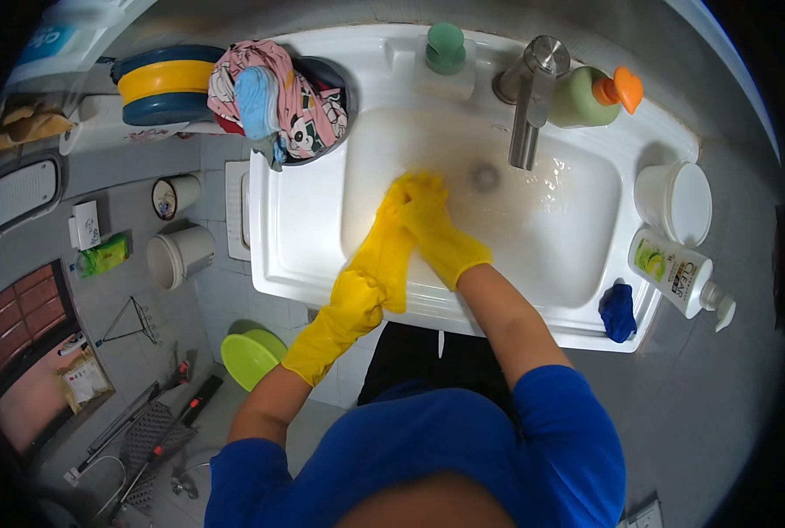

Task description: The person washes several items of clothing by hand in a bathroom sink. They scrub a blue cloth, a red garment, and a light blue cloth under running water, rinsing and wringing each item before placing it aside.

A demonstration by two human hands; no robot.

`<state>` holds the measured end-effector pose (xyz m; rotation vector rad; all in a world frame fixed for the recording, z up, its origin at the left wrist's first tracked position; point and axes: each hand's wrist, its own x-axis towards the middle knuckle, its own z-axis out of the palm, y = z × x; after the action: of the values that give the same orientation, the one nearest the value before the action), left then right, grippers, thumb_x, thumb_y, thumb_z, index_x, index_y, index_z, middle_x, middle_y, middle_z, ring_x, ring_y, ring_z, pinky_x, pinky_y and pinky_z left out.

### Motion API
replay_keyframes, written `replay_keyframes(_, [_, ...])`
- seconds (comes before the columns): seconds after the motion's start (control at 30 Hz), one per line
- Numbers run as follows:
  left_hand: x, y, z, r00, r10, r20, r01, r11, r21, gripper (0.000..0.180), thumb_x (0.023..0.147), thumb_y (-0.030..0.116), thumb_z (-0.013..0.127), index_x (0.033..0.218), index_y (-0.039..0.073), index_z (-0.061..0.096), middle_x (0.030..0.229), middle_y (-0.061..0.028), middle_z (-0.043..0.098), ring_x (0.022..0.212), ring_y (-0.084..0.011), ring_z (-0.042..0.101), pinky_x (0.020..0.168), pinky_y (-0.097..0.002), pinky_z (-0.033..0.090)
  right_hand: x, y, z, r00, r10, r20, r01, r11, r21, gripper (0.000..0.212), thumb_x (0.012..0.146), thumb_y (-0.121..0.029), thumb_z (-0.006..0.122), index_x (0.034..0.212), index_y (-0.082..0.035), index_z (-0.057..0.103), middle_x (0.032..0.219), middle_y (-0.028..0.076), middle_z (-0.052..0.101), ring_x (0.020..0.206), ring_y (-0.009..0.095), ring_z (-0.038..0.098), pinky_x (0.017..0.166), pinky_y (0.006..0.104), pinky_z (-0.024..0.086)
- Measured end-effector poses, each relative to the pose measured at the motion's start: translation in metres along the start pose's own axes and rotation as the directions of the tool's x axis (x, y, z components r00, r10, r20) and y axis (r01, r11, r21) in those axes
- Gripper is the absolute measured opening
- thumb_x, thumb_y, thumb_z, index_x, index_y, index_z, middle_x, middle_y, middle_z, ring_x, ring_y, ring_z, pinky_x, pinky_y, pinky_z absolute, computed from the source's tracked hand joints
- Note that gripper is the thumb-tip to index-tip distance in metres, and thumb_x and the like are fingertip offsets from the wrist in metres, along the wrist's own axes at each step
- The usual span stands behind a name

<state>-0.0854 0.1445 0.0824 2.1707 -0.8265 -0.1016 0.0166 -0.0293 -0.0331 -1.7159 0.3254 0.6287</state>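
Left forearm (pixel 265 405) angled up and rightward, bare between blue sleeve (pixel 250 475) and yellow glove (pixel 315 348); left hand (pixel 357 295) curled into fist; right forearm (pixel 515 321) slanting up and leftward, bare below second glove (pixel 463 255); right hand (pixel 420 211) farther forward, turned inward, fingertips hard to make out; hands near each other, ahead of torso (pixel 410 440)

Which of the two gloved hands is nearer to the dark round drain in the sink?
Right. The right hand is close by, to the left of the drain; the left hand is farther away, by the front rim of the sink.
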Motion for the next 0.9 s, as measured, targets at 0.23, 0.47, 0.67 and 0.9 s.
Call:
replay_keyframes(0.23, [0.073, 0.058, -0.053, 0.601, -0.786, -0.142, 0.588, 0.556, -0.587, 0.021, 0.083, -0.005, 0.046, 0.091, 0.004, 0.062, 0.084, -0.0070, 0.065, 0.069, -0.0180, 0.062, 0.063, -0.0279, 0.049, -0.031, -0.034, -0.109, 0.990, -0.007, -0.141, 0.039, 0.972, 0.231, 0.035, 0.095, -0.036, 0.057, 0.111, -0.006, 0.064, 0.105, 0.013, 0.065, 0.095, 0.027, 0.063, 0.081, 0.0383, 0.049])
replay_keyframes(0.47, [0.049, 0.033, -0.148, 0.223, -0.969, 0.103, 0.502, 0.024, -0.865, 0.026, 0.081, -0.004, 0.055, 0.105, 0.001, 0.061, 0.088, -0.0107, 0.066, 0.074, -0.0214, 0.066, 0.064, -0.0306, 0.055, -0.105, -0.055, -0.148, 1.000, -0.013, -0.009, 0.015, 0.950, 0.311, 0.037, 0.095, -0.037, 0.057, 0.115, -0.006, 0.064, 0.111, 0.015, 0.064, 0.099, 0.031, 0.062, 0.085, 0.0397, 0.048])
replay_keyframes(0.67, [-0.048, -0.038, -0.155, 0.102, -0.982, -0.160, 0.697, 0.186, -0.693, 0.030, 0.080, -0.001, 0.059, 0.109, 0.000, 0.061, 0.097, -0.0114, 0.067, 0.083, -0.0224, 0.066, 0.075, -0.0337, 0.055, -0.140, -0.056, -0.157, 0.999, -0.029, 0.036, 0.023, 0.986, 0.166, 0.039, 0.094, -0.038, 0.056, 0.117, -0.006, 0.063, 0.116, 0.018, 0.063, 0.103, 0.034, 0.062, 0.088, 0.0409, 0.048])
replay_keyframes(0.9, [-0.024, 0.001, -0.142, 0.456, -0.466, -0.758, 0.886, 0.320, 0.336, 0.041, 0.082, 0.008, 0.061, 0.122, 0.001, 0.059, 0.114, -0.0191, 0.065, 0.105, -0.0352, 0.062, 0.094, -0.0404, 0.047, -0.123, -0.015, -0.162, 0.904, -0.290, -0.315, -0.013, 0.718, -0.696, 0.042, 0.094, -0.039, 0.056, 0.121, -0.007, 0.062, 0.122, 0.020, 0.062, 0.107, 0.037, 0.061, 0.092, 0.0423, 0.048])
